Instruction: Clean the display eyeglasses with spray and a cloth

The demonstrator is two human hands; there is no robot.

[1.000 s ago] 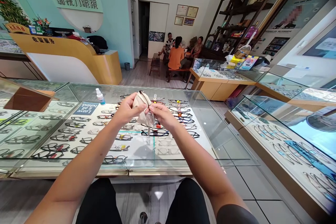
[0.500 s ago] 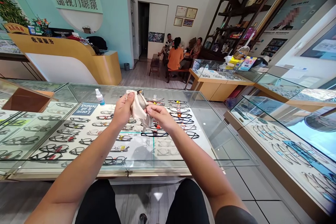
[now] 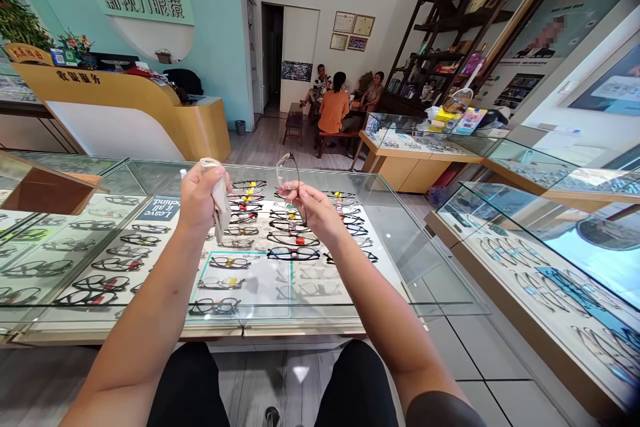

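Bunched in my left hand [image 3: 199,195] is a pale cleaning cloth [image 3: 220,203], its lower end hanging down. My right hand [image 3: 315,210] pinches a pair of thin-framed eyeglasses [image 3: 289,172], held up on edge with a clear lens facing left. The two hands are apart, both above the glass display case [image 3: 320,310]. Under its top lie rows of spectacle frames [image 3: 293,253], several with red or yellow tags. A small white bottle [image 3: 183,173] stands behind my left hand, which covers most of it.
A blue printed card [image 3: 161,207] lies in the case at the left. More glass cases [image 3: 500,267] run along the right. Several people sit at a table at the back, one in an orange top [image 3: 334,111]. A wooden counter [image 3: 200,127] stands at the back left.
The hands have moved apart. My left hand has drawn the cloth off the eyeglasses and to the left, in front of the bottle. The eyeglasses stay in my right hand, now uncovered.
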